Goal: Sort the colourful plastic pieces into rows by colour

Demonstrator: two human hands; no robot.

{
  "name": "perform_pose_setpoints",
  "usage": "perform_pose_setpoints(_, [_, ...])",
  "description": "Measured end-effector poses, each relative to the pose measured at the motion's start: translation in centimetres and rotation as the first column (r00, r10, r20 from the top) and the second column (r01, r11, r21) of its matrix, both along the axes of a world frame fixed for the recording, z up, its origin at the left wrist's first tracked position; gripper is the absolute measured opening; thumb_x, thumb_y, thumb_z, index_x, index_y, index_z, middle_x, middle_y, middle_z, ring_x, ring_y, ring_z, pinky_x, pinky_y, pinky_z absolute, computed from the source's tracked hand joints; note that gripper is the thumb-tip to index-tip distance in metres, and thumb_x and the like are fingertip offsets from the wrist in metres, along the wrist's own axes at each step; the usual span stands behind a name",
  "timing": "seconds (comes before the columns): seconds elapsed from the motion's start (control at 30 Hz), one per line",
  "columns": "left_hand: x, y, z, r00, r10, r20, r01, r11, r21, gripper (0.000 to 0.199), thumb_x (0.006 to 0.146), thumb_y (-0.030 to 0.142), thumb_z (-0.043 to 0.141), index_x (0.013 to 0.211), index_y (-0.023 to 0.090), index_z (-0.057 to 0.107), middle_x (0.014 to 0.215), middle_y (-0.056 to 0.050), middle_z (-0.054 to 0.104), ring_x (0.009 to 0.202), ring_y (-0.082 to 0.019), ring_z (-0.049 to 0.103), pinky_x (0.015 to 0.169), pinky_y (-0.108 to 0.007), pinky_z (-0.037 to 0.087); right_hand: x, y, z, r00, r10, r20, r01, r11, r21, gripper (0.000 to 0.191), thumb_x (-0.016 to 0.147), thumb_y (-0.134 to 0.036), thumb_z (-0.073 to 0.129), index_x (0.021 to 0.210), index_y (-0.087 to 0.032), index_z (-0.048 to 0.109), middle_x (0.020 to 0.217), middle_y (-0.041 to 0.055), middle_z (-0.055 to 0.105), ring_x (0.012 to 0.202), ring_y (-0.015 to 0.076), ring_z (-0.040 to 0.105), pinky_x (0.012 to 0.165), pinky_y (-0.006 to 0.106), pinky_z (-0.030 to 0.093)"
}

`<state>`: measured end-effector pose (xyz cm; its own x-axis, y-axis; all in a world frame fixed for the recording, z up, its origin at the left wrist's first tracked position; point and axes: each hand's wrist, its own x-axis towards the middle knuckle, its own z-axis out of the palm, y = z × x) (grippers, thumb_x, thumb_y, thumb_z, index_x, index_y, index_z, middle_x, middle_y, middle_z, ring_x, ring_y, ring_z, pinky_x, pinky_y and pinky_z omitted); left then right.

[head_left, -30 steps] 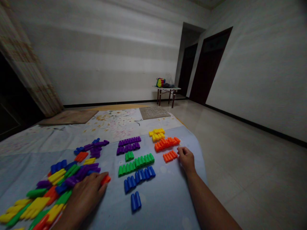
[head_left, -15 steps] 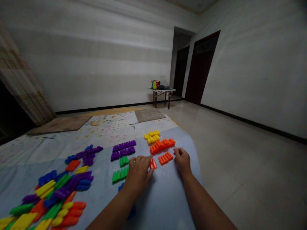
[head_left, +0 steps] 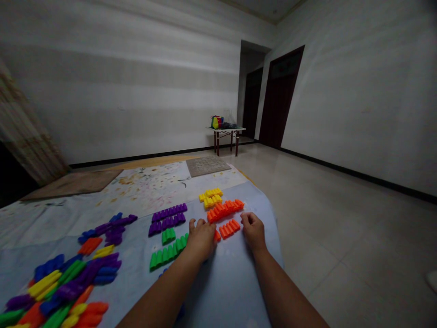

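My left hand (head_left: 202, 239) is over the right end of a green row, its fingers bent down at a small orange plastic toy block (head_left: 217, 236); its grip is partly hidden. Just to the right lies a short row of orange blocks (head_left: 230, 228). Beside that row's right end, my right hand (head_left: 253, 230) is curled in a loose fist, with nothing visible in it. Behind both is a longer orange row (head_left: 225, 210). Left of my left hand lie green blocks (head_left: 167, 255), and past them two purple rows (head_left: 169, 218). Blue blocks under my left forearm are mostly hidden.
A mixed pile of coloured blocks (head_left: 68, 282) spreads over the table's left side. Yellow rows (head_left: 210, 198) lie farther back. A mat (head_left: 208, 166) sits at the table's far edge. Across the room stands a small table (head_left: 225, 129) with a colourful bag. The tabletop's edge curves at right.
My left hand has come in against the small orange block, its fingers more bent. My right hand stays curled by the orange row. The whole view has shifted slightly.
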<state>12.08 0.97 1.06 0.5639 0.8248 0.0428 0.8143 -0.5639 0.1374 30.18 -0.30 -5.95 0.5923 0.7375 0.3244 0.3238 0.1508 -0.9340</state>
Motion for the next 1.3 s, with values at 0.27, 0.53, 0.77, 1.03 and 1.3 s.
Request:
perform_pose_setpoints(0.27, [1.2, 0.3, -0.3, 0.999, -0.004, 0.037, 0.005, 1.0, -0.028, 0.033, 0.068, 0.021, 0.052, 0.1, 0.02, 0.061, 0.102, -0.011, 0.066, 0.106, -0.029, 0.049, 0.098, -0.054, 0.018, 0.0, 0.0, 0.0, 1.0, -0.018, -0.003, 0.018, 1.0, 0.013, 0.033, 0.075, -0.046, 0.048, 0.066, -0.017, 0.06, 0.06, 0.0003, 0.058, 0.058, 0.0145, 0.05, 0.058, 0.025, 0.041])
perform_pose_setpoints(0.53, [2.1, 0.3, -0.9, 0.995, 0.028, 0.096, -0.028, 1.0, 0.001, 0.036, 0.069, 0.029, 0.056, 0.104, 0.022, 0.058, 0.107, -0.011, 0.063, 0.111, -0.029, 0.047, 0.1, -0.055, 0.016, 0.3, 0.1, -0.3, 0.999, -0.035, 0.026, 0.035, 0.999, 0.004, 0.037, 0.073, -0.051, 0.048, 0.067, -0.017, 0.061, 0.061, 0.0013, 0.06, 0.06, 0.0158, 0.052, 0.059, 0.025, 0.041])
perform_pose_setpoints(0.77, [-3.2, -3.0, 1.8, 0.944, 0.008, 0.329, -0.065, 0.984, 0.163, 0.03, 0.084, 0.036, 0.043, 0.109, 0.024, 0.054, 0.109, -0.005, 0.062, 0.107, -0.019, 0.049, 0.102, -0.044, 0.017, 0.9, -0.8, -0.4, 0.997, -0.062, 0.037, 0.065, 0.993, -0.094, 0.044, 0.069, -0.057, 0.051, 0.071, -0.015, 0.064, 0.064, 0.0042, 0.064, 0.064, 0.0183, 0.055, 0.061, 0.027, 0.042])
perform_pose_setpoints(1.03, [-15.6, -5.3, 0.5, 0.874, 0.338, 0.348, -0.412, 0.897, 0.163, 0.031, 0.086, 0.035, 0.037, 0.102, 0.022, 0.06, 0.105, -0.006, 0.065, 0.102, -0.019, 0.054, 0.094, -0.039, 0.03, 0.7, -1.4, 0.1, 0.996, -0.054, 0.065, 0.063, 0.988, -0.14, 0.047, 0.067, -0.058, 0.051, 0.075, -0.014, 0.066, 0.06, 0.0054, 0.064, 0.054, 0.0176, 0.054, 0.053, 0.027, 0.04])
perform_pose_setpoints(1.3, [-22.8, -4.6, -2.0, 0.714, 0.694, 0.088, -0.696, 0.69, 0.2, 0.048, 0.079, 0.037, 0.043, 0.122, 0.017, 0.049, 0.134, -0.013, 0.045, 0.123, -0.028, 0.038, 0.099, -0.043, 0.028, 1.0, -1.3, -0.5, 0.989, -0.038, 0.143, 0.064, 0.98, -0.186, 0.046, 0.069, -0.057, 0.05, 0.077, -0.015, 0.066, 0.069, 0.007, 0.067, 0.061, 0.0197, 0.057, 0.057, 0.028, 0.042])
